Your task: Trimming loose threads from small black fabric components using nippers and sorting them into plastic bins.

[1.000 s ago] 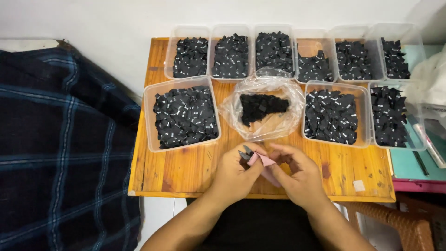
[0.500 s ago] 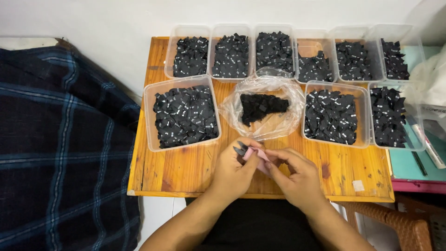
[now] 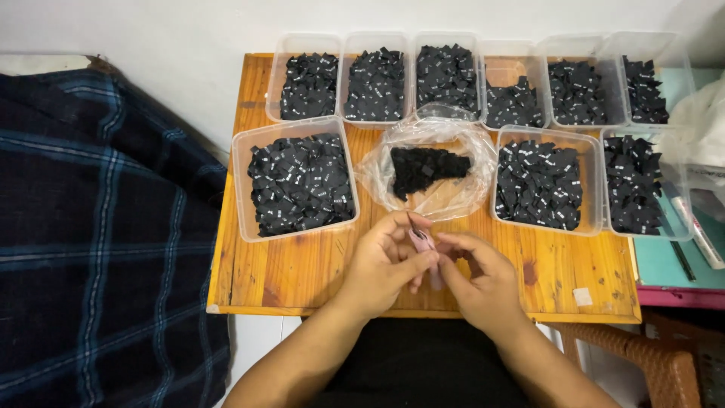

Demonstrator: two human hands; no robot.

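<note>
Two bare hands meet over the front edge of the wooden desk (image 3: pixel 302 264), just below the clear plastic bag (image 3: pixel 453 200) of black pieces. Left hand (image 3: pixel 385 261) pinches a small pink strip (image 3: pixel 420 240) between thumb and fingers; right hand (image 3: pixel 483 283) closes on its lower end, fingers curled, so both grips are clamped on the same strip. A tiny dark tip shows at the strip's top end, too small to tell what it is. Strip looks thin, light and soft, likely bends easily and could slip from a loose pinch; best held by fingertips near each end, as here, not squeezed mid-length. Nine clear tubs (image 3: pixel 243 189) sit behind, six in the back row, three nearer, all holding small black tags (image 3: pixel 298 181) with white marks; these look flat, light, flimsy, easy to scatter, pick one at a time by an edge. Plaid dark cloth (image 3: pixel 91 227) lies left of the desk. A wicker chair arm (image 3: pixel 642 355) shows lower right.
</note>
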